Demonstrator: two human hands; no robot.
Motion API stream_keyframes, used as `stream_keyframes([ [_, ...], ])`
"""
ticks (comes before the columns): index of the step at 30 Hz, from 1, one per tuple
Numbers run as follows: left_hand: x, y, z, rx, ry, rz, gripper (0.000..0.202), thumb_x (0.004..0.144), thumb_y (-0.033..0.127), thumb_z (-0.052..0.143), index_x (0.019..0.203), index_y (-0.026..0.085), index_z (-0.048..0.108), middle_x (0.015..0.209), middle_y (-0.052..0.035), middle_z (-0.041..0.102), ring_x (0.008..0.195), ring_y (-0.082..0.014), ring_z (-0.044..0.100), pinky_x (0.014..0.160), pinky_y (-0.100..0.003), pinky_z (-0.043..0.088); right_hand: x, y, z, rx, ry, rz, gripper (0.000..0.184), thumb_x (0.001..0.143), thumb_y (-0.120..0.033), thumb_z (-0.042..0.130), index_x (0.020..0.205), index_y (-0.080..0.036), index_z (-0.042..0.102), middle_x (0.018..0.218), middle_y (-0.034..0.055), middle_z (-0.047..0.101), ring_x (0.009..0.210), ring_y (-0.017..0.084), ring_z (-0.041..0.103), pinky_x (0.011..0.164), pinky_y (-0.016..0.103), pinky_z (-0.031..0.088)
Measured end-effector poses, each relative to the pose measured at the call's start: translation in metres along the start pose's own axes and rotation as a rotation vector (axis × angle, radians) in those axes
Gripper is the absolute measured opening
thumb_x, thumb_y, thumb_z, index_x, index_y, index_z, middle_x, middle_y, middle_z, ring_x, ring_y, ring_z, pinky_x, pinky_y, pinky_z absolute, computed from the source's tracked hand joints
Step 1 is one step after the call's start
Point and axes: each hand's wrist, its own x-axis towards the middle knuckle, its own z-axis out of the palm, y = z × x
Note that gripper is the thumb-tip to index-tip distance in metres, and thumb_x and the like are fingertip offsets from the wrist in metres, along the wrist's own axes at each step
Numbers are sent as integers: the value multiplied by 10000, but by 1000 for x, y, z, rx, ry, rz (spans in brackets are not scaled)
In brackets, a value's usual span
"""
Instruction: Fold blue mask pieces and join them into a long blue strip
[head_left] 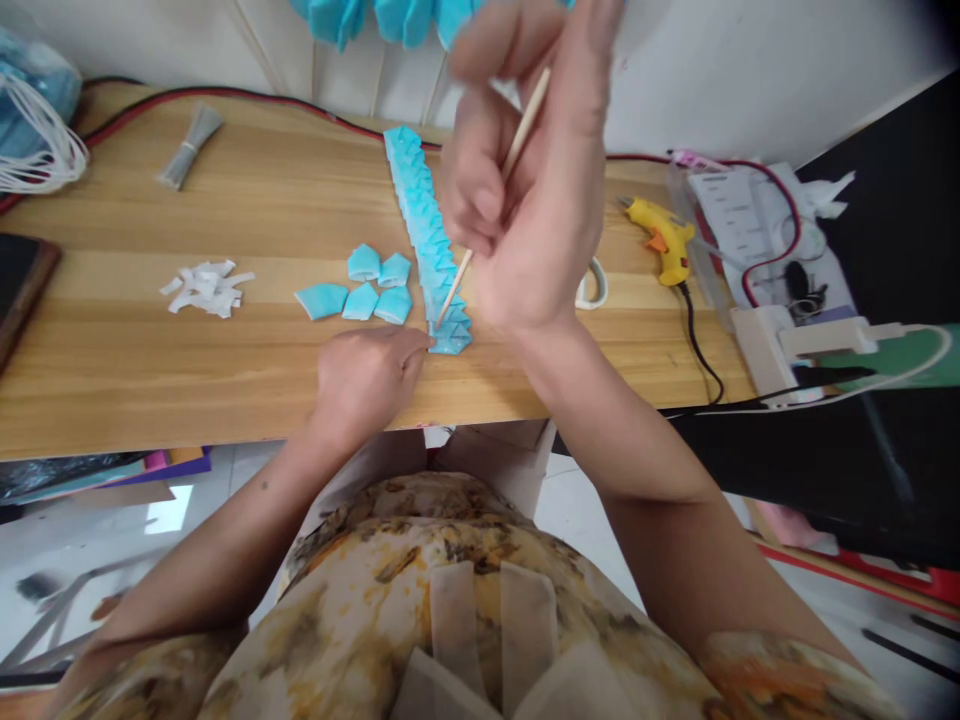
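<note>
A long strip of overlapping light-blue folded pieces runs up the wooden table toward the wall. My left hand is closed at its near end, with thumb and fingertip pressed on the left edge. Raised over the right of the strip, my right hand grips a thin wooden stick, whose lower tip meets the strip's near end beside my left fingertips. Several loose blue folded pieces lie just beyond my left hand. Whether the stick's tip goes into a fold I cannot tell.
White paper scraps and a tied bundle of thin strands lie on the left. A yellow glue gun rests at right, near a white tape roll and a power strip. A red-black cable follows the wall.
</note>
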Motion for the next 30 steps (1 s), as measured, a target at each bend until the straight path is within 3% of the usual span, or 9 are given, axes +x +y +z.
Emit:
stream_keyframes([
  [5,1,0,-1,-29,-22,-24,390,924,190,455,979,277,832,961,-44,819,843,-269,765,645,-337,511,-19,-15,3,-78,45,-76,506,991,-647,428,679,-250,438,596,-48,320,471,117,506,415,197,347],
  [10,1,1,-1,-45,-54,-61,362,913,189,487,982,278,831,962,-49,817,849,-268,761,676,-339,522,-32,-8,17,221,130,-562,464,1066,-197,257,608,-236,321,564,-51,230,469,110,220,465,230,286],
  [12,1,1,-1,-48,-50,-57,371,915,185,480,991,280,831,975,-49,816,858,-271,761,673,-342,523,-31,0,24,309,139,-618,451,1075,-232,259,626,-247,294,561,-55,210,477,127,181,470,257,263],
  [16,1,0,0,-27,-42,-37,389,915,174,461,975,277,831,960,-48,817,843,-261,761,656,-330,522,-28,4,30,381,166,-576,478,1085,-267,279,608,-247,249,559,-50,209,467,127,148,468,288,210],
  [20,2,1,-1,5,-40,-29,395,914,175,449,948,270,830,913,-41,816,807,-237,757,638,-301,513,-30,0,25,399,160,-595,547,1110,-362,304,574,-253,327,550,-51,222,460,119,179,459,304,196],
  [22,2,1,-1,10,-31,-24,402,909,169,444,951,270,831,921,-37,817,810,-231,756,630,-293,507,-30,1,23,349,90,-613,562,1092,-476,363,576,-255,341,541,-61,214,444,113,197,455,301,235],
  [26,1,1,0,-3,-24,-24,404,908,172,443,952,273,832,941,-35,818,838,-238,759,637,-300,508,-30,0,19,261,140,-619,639,1003,-738,316,577,-261,288,534,-61,215,438,106,205,430,287,248],
  [28,1,0,1,-8,-17,-30,404,909,176,444,957,278,833,946,-33,818,855,-250,762,648,-314,512,-28,-1,15,189,180,-606,664,1003,-757,217,564,-262,269,523,-50,229,432,107,215,412,280,249],
  [30,1,0,1,-15,-16,-32,407,909,177,445,968,282,833,957,-30,819,872,-261,767,652,-324,512,-28,0,12,134,196,-594,642,1056,-659,217,559,-253,246,514,-43,218,425,111,225,406,272,260],
])
